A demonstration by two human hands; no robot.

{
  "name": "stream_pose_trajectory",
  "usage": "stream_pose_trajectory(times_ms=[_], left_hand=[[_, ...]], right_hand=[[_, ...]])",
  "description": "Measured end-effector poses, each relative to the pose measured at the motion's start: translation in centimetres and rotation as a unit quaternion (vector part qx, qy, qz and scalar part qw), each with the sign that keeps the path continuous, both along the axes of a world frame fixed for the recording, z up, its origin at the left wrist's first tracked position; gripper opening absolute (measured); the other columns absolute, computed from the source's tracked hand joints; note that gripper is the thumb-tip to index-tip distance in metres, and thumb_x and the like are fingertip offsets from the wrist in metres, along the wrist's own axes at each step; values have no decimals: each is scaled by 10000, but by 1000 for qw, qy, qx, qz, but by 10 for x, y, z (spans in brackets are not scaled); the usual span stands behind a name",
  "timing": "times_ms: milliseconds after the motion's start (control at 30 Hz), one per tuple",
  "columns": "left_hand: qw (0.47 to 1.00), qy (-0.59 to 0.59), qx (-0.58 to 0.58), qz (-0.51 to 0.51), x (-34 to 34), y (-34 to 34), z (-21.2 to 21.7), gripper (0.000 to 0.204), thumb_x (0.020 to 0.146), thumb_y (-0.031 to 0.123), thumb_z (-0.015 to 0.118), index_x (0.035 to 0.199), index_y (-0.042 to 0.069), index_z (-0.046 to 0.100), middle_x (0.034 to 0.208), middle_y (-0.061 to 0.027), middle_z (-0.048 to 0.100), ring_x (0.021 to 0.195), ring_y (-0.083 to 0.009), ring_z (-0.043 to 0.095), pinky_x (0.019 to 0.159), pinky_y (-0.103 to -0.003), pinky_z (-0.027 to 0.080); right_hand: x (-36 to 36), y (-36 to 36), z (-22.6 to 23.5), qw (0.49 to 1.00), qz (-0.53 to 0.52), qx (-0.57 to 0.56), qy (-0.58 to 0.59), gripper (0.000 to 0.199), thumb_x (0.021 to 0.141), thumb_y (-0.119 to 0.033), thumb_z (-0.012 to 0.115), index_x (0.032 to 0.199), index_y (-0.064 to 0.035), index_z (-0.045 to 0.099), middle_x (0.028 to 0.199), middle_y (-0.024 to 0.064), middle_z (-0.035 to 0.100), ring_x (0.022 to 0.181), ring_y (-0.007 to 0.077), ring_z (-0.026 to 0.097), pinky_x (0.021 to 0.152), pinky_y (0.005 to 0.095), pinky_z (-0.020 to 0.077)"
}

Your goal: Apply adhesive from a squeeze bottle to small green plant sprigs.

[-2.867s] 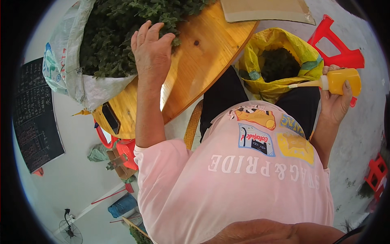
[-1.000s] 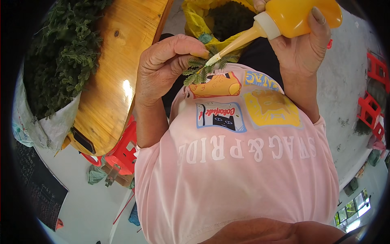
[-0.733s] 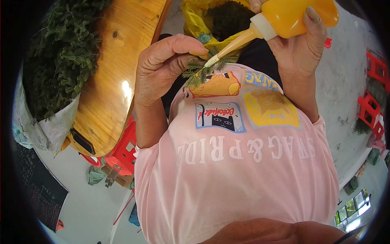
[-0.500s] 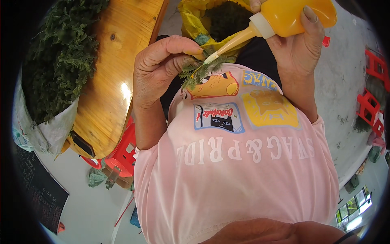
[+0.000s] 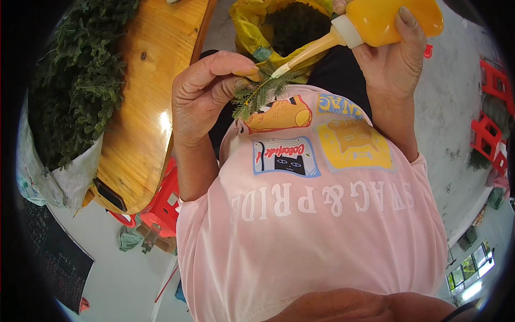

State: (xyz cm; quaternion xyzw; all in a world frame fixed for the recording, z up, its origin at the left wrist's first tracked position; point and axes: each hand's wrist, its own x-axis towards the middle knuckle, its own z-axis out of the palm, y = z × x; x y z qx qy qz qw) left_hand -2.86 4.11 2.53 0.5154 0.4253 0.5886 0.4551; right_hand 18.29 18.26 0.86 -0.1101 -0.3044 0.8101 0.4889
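Between thumb and fingers, my left hand pinches a small green fir sprig. A yellowish line runs along the sprig's stem. My right hand is wrapped round a squeeze bottle with yellow-orange contents, a white collar and a long tapered nozzle. The bottle is tilted, its nozzle pointing down to the left. Its pale tip is at the sprig, close to my left fingertips; whether it touches cannot be made out. Both hands are raised in front of my pink shirt.
A wooden table stands at the left, with a pale sack of fir greenery on it and a dark phone near its edge. Beyond my hands is a yellow bag holding dark greenery. Red stools stand at the right.
The nozzle tip has moved along the sprig, nearer its upper end by my left fingers. More of the yellowish line shows on the stem. Both hands still hold the same things.
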Motion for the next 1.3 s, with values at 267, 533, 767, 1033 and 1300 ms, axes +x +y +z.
stream_pose_trajectory(times_ms=[267, 533, 767, 1033, 1300], left_hand=[[1000, 1, 8, 10, -1, 0, 0, 174, 760, 14, 649, 929, -27, 643, 881, -94, 646, 828, -162, 611, 750, -249, 481], [1000, -5, 3, 22, 0, -3, 0, 179, 762, 25, 649, 932, -31, 639, 870, -96, 648, 833, -163, 608, 751, -250, 484], [1000, -2, 1, 28, -2, -5, -2, 173, 763, 32, 647, 927, -24, 638, 888, -104, 644, 834, -178, 607, 756, -270, 486], [999, -7, 4, 53, -1, -8, 0, 176, 751, 41, 656, 913, -23, 634, 877, -122, 638, 823, -190, 604, 750, -278, 484], [998, -3, 10, 60, 5, -6, 2, 159, 759, 32, 652, 908, -18, 635, 869, -113, 634, 815, -174, 599, 739, -265, 480]], right_hand=[[3, 6, -2, 1000, 11, 18, 11, 493, 858, -424, 552, 1163, -40, 514, 1148, 123, 556, 1037, 284, 525, 879, 421, 444], [7, 10, 7, 991, 105, 63, 48, 504, 875, -459, 496, 1160, -43, 503, 1078, 151, 571, 866, 237, 573, 527, 278, 470], [12, 11, -1, 997, 48, 54, 1, 488, 879, -446, 492, 1147, -38, 499, 1028, 167, 580, 753, 213, 576, 420, 234, 402], [13, 5, 3, 999, 30, 38, 0, 463, 868, -404, 544, 1144, -35, 499, 1015, 178, 581, 729, 211, 572, 408, 235, 394], [28, 12, 1, 995, 17, 82, -51, 453, 891, -417, 507, 1139, -38, 501, 1019, 183, 578, 757, 207, 584, 427, 236, 425]])
